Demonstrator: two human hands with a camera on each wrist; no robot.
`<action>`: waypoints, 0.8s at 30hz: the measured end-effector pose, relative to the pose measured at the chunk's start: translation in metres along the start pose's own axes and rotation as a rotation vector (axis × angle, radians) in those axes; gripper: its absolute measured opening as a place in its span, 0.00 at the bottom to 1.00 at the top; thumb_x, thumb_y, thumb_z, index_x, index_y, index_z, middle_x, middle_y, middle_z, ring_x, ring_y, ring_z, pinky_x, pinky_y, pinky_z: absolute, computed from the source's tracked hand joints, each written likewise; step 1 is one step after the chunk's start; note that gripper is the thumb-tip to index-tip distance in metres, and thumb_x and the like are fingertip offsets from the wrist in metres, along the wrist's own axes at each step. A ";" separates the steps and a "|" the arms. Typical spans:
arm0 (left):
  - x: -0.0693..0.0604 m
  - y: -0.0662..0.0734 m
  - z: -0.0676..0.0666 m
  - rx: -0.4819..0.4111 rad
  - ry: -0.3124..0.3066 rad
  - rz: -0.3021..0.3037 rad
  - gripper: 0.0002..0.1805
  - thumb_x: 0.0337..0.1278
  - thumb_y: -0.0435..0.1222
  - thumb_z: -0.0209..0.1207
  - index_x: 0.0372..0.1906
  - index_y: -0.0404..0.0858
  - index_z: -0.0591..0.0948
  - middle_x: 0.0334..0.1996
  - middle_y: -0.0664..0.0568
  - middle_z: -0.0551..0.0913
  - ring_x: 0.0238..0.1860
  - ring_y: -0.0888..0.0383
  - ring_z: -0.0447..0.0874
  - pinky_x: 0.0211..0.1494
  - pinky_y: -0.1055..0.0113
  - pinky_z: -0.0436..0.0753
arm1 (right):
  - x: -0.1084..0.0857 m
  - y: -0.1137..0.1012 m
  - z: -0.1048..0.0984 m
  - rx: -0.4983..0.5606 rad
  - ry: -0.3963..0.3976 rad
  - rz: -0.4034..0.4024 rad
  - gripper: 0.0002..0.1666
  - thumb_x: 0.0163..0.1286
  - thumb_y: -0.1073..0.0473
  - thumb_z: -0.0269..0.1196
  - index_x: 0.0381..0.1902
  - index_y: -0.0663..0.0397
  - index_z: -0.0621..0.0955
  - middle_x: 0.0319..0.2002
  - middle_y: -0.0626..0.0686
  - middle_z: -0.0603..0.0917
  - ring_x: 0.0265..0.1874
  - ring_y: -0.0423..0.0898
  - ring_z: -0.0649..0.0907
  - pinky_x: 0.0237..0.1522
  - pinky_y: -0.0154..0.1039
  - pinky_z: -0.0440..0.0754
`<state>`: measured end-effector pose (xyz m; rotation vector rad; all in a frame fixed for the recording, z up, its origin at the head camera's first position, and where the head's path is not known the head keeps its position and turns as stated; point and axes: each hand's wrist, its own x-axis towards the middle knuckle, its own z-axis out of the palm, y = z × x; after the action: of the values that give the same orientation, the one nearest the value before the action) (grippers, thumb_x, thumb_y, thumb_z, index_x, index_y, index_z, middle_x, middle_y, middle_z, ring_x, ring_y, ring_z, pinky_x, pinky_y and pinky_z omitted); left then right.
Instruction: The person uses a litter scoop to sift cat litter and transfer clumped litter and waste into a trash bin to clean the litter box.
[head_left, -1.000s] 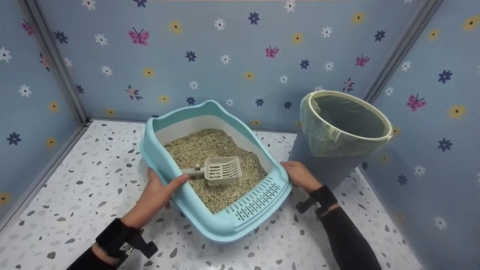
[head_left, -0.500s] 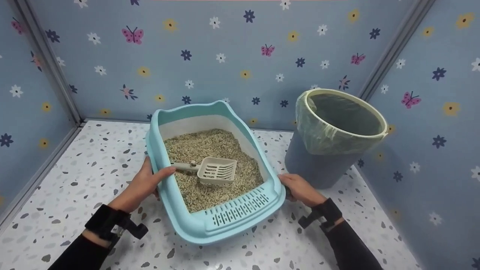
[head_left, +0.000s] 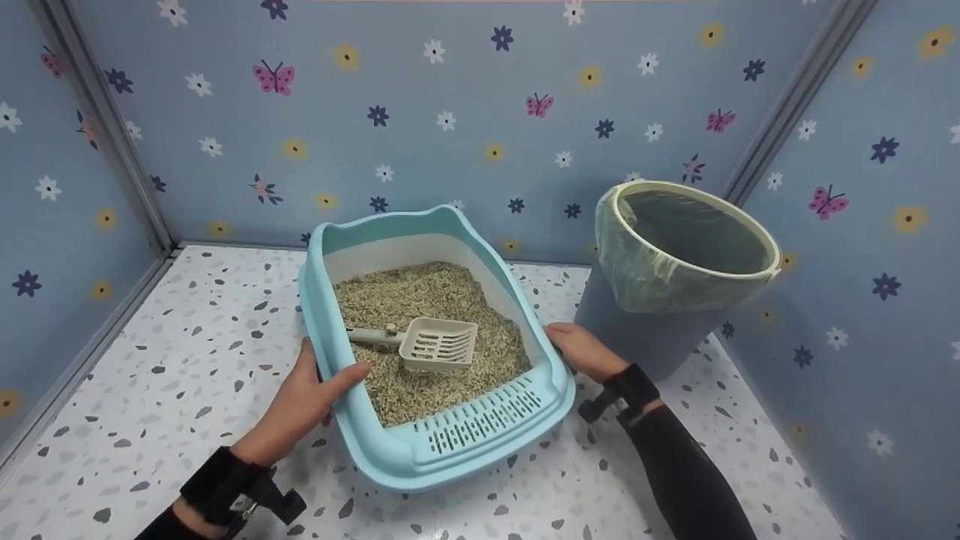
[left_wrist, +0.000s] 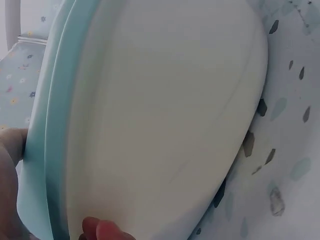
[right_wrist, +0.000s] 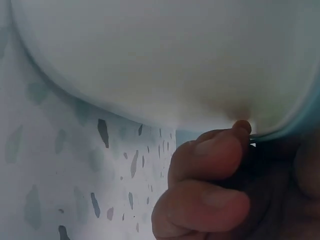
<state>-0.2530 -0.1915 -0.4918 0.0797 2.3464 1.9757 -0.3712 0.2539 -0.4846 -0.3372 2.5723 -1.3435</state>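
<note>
A light blue and white cat litter box [head_left: 491,420] stands at an angle on the speckled surface, with sandy pellet litter [head_left: 427,292] inside. On the litter lies a beige slotted litter scoop [head_left: 441,345], its handle pointing left to the box's rim. My left hand [head_left: 300,397] grips the left rim, thumb over the top and fingers against the white outer wall [left_wrist: 165,115]. At the right front corner, my right hand [head_left: 589,351] holds the rim; in the right wrist view its curled fingers [right_wrist: 210,155] show below the edge. Whether the box is slightly raised, I cannot tell.
A grey-blue trash bin [head_left: 637,337] lined with a translucent yellowish bag [head_left: 660,289] stands close behind my right hand. Blue flowered panels [head_left: 450,97] enclose the back and both sides of the speckled white surface [head_left: 217,322].
Between my hands the litter box has turned slightly, its front end swinging left and its far end right. The scoop and litter turned with it. Both hands keep hold of the rim.
</note>
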 end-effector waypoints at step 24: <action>0.024 -0.009 -0.039 0.057 -0.200 0.051 0.55 0.84 0.51 0.62 0.94 0.54 0.36 0.89 0.32 0.49 0.67 0.35 0.83 0.68 0.43 0.85 | -0.041 -0.001 0.024 0.225 -0.059 0.012 0.23 0.93 0.53 0.48 0.42 0.58 0.83 0.23 0.47 0.71 0.16 0.38 0.66 0.20 0.31 0.64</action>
<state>-0.2799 -0.2295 -0.4945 0.3275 2.2930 1.8267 -0.3249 0.2476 -0.4937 -0.3148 2.3423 -1.5747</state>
